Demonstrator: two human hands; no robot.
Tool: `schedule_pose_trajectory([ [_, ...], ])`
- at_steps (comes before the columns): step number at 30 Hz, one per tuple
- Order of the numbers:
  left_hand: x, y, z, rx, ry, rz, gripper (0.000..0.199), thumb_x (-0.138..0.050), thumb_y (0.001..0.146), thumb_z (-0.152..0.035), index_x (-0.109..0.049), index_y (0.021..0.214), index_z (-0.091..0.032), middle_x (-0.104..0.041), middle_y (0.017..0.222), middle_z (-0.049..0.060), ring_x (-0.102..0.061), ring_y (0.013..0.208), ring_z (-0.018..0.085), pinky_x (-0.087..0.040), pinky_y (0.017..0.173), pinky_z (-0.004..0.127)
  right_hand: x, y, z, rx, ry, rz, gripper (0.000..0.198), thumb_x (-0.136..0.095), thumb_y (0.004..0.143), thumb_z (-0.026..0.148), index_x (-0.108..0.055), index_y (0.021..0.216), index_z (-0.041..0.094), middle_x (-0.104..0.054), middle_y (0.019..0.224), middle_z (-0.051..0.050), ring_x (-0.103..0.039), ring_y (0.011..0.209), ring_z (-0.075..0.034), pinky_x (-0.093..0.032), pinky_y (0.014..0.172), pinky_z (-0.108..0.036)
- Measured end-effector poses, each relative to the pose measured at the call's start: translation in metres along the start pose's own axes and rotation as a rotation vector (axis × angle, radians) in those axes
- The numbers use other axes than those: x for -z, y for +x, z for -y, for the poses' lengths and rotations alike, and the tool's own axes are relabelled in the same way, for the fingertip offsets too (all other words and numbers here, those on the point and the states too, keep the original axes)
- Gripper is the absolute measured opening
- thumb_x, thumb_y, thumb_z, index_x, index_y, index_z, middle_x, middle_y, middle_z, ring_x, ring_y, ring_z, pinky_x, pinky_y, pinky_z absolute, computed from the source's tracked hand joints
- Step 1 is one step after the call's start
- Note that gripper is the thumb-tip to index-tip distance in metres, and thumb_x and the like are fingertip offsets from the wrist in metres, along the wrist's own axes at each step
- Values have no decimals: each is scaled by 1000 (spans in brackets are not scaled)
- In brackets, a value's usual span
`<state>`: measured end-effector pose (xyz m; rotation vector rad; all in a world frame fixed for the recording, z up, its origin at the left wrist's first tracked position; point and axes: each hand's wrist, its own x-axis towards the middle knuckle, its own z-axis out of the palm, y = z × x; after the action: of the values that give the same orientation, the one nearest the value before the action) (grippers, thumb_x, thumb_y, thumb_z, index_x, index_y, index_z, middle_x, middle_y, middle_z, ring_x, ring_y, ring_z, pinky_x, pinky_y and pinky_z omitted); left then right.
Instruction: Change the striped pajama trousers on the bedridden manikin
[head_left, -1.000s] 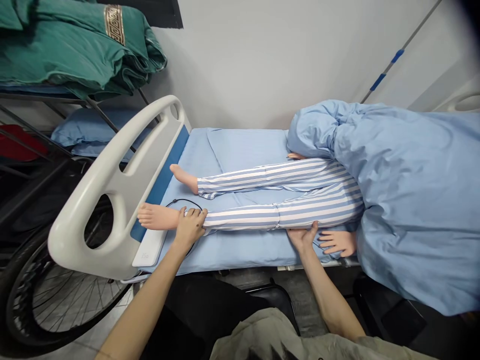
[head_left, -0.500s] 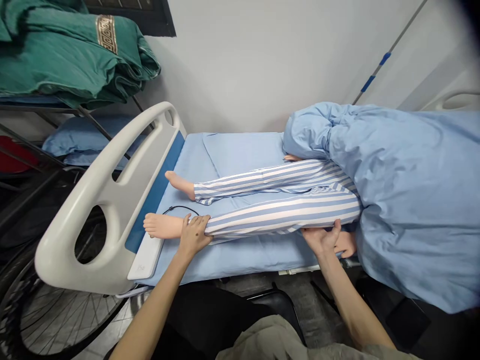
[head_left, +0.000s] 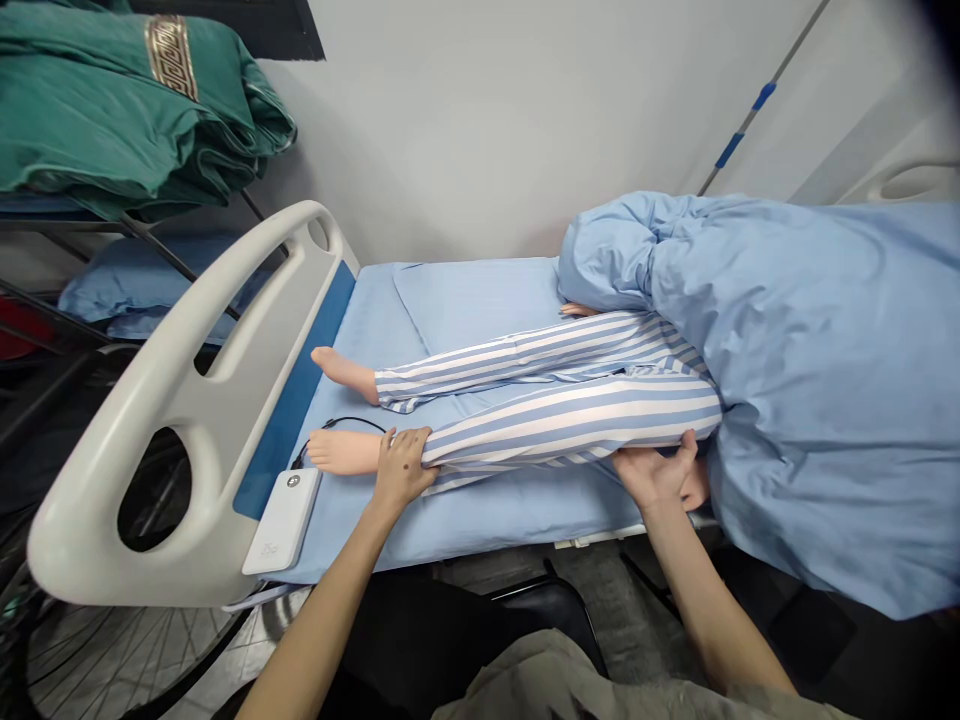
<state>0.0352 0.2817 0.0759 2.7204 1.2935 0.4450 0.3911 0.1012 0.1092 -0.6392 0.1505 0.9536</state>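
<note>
A manikin in blue-and-white striped trousers lies on the bed, its upper body hidden by a blue quilt (head_left: 825,370). My left hand (head_left: 403,466) is wrapped over the ankle of its near leg (head_left: 555,425), at the trouser hem. Palm up, my right hand (head_left: 654,474) supports the same leg from below near the thigh; the fingers are hidden under the fabric and the thumb shows at the side. The near foot (head_left: 345,452) points toward the footboard. Beyond it the far leg (head_left: 510,355) lies on the sheet. Part of a manikin hand (head_left: 696,485) shows beside my right wrist.
A white power bank (head_left: 281,522) with a black cable (head_left: 352,419) lies by the footboard (head_left: 180,400). Green cloth (head_left: 150,110) is piled on a rack at the left. A spoked wheel (head_left: 135,660) stands below the footboard. A black chair (head_left: 555,605) is beside the bed.
The near foot has shifted right, away from the footboard, with my left hand on the ankle. More of the power bank shows now. The view has also swung slightly.
</note>
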Motion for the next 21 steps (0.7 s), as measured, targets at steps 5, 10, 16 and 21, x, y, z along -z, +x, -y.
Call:
schedule_pose_trajectory([
  [5, 12, -1, 0, -38, 66, 28, 46, -61, 72, -27, -58, 117, -19, -70, 111, 14, -61, 108, 32, -29, 110, 51, 5, 4, -1, 11, -18, -10, 60, -47, 79, 72, -60, 113, 25, -68, 111, -6, -61, 107, -26, -58, 83, -50],
  [10, 30, -6, 11, -56, 136, 49, 46, -59, 72, -24, -58, 118, -18, -68, 112, 14, -59, 108, 32, -28, 111, 52, 15, 11, -11, -14, -17, 2, 61, -43, 77, 75, -61, 110, 26, -67, 115, -7, -58, 113, -29, -57, 83, -55],
  [16, 57, -22, 28, -77, 279, 103, 50, -59, 71, -20, -60, 120, -14, -66, 107, 18, -57, 105, 35, -30, 108, 54, 43, 22, -48, -76, -52, -16, 55, -44, 75, 68, -63, 106, 27, -68, 115, -5, -64, 107, -28, -60, 73, -49],
  [21, 63, -31, 24, -64, 368, 186, 48, -59, 71, -18, -61, 120, -16, -67, 104, 18, -58, 100, 34, -35, 102, 53, 67, 35, -72, -62, -98, -7, 43, -48, 75, 59, -64, 102, 31, -70, 113, 0, -67, 101, -24, -61, 69, -45],
])
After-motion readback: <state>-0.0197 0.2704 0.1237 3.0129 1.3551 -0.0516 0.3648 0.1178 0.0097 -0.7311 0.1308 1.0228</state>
